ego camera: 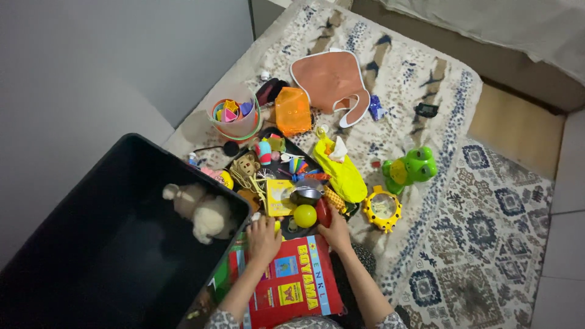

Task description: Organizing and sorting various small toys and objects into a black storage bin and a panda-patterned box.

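While I watch through the head camera, my left hand (263,239) rests at the top edge of a red colouring book (292,283), fingers curled narrow, touching a small yellow-green piece I cannot make out. My right hand (336,231) sits just beside it, fingers closed around a dark red toy (323,212). A yellow ball (304,215) lies between the two hands, just above the book. To the left stands a big black bin (91,244) with a cream plush animal (204,213) inside. Farther off on the patterned rug (487,231) lie a green frog toy (409,169) and a yellow ring rattle (382,208).
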